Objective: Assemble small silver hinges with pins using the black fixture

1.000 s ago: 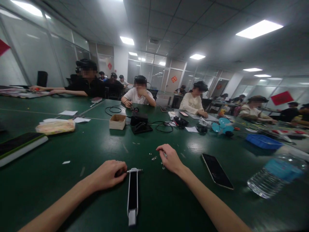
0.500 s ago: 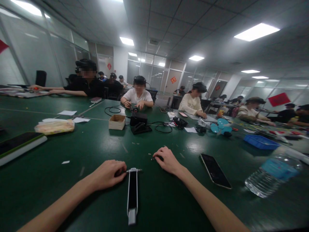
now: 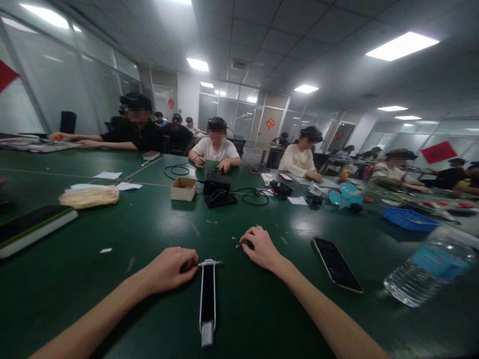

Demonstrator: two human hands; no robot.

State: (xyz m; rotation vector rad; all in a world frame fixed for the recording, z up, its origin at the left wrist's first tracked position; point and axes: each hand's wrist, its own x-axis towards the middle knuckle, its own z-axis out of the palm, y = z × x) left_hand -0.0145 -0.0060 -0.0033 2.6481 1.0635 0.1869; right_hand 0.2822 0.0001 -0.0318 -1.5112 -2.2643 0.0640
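My left hand [image 3: 174, 269] is closed, its thumb and fingertips pinching one end of a thin metal rod [image 3: 216, 263]. The rod runs crosswise through the top of a long, narrow piece [image 3: 208, 299] with a black face and white edges, which lies lengthwise before me. At its near end is a pale grey block-like tip [image 3: 207, 334]. My right hand [image 3: 262, 249] rests on the table with curled fingers, the tips drawn together; whatever is between them is hidden. Tiny shiny metal parts [image 3: 237, 246] lie right beside those fingertips.
A phone [image 3: 337, 264] and a water bottle [image 3: 426, 271] lie on the right of the green table. Farther off are a blue tray [image 3: 409, 220], a small open box [image 3: 183, 190] and a black device [image 3: 219, 189]. Several people sit around.
The whole view has shifted slightly to the right. Both hands keep almost the same pose, and the long piece and tiny metal parts stay in place.
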